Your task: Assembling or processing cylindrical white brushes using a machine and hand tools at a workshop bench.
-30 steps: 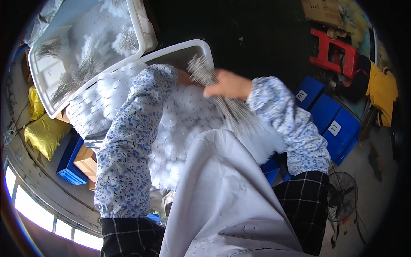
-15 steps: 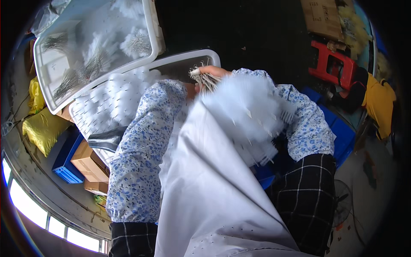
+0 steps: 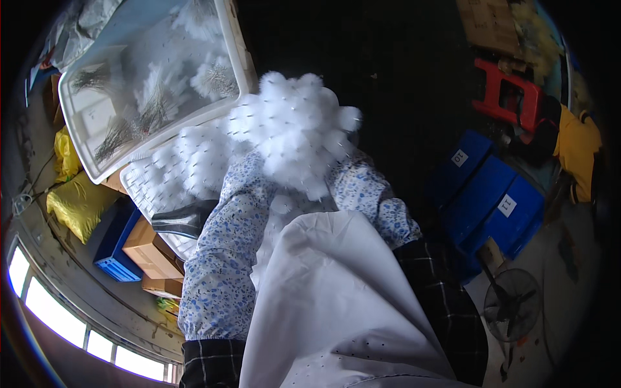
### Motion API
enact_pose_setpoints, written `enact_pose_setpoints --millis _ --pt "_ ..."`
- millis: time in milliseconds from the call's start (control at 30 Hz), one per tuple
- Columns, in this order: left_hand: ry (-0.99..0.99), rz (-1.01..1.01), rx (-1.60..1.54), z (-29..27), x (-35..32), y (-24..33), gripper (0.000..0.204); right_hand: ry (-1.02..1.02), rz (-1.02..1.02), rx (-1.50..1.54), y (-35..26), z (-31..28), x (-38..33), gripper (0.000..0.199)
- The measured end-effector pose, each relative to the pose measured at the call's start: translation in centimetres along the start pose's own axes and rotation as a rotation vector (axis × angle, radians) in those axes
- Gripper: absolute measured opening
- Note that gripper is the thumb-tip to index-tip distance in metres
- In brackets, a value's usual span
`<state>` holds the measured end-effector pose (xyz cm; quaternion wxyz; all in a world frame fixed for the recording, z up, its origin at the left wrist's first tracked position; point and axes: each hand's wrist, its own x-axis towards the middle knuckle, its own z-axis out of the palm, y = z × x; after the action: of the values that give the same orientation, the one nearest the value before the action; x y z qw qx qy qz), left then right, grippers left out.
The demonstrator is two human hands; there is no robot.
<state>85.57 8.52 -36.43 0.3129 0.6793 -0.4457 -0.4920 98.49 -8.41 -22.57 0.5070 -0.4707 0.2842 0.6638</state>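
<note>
A large bundle of white bristle brushes [image 3: 294, 126] hangs in front of me, round tufted heads toward me and small wire tips poking out. The wire stems, seen earlier, are hidden behind the heads. Both my hands are hidden behind this bundle. My left sleeve [image 3: 229, 252], white with blue flowers, runs up to its lower left side, and my right sleeve [image 3: 372, 197] reaches its lower right side. More white brushes [image 3: 187, 161] lie in a white tub [image 3: 139, 184] just left of the bundle.
At the upper left stands a white bin [image 3: 97, 178] with bunches of wire-stemmed brushes. Cardboard boxes [image 3: 152, 249], a blue crate [image 3: 119, 258] and yellow bags [image 3: 81, 207] sit left. Blue bins [image 3: 498, 200], a red stool [image 3: 508, 97] and a fan [image 3: 514, 304] are right.
The brush bundle has swung up and left, from beside my right forearm to above both sleeves, its heads now toward me. My right arm has moved inward, uncovering the blue bins and fan.
</note>
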Motion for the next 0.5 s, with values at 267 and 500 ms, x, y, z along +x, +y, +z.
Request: enact_pose_setpoints --millis 267,500 --pt "-0.031 0.061 0.009 -0.3 -5.2 -2.6 0.033 0.077 -0.056 -0.008 3.2 -1.1 -1.2 0.039" --pt "-0.008 0.069 0.013 -0.9 -4.9 -3.5 0.032 0.123 -0.104 -0.077 4.1 -0.9 -1.0 0.040"
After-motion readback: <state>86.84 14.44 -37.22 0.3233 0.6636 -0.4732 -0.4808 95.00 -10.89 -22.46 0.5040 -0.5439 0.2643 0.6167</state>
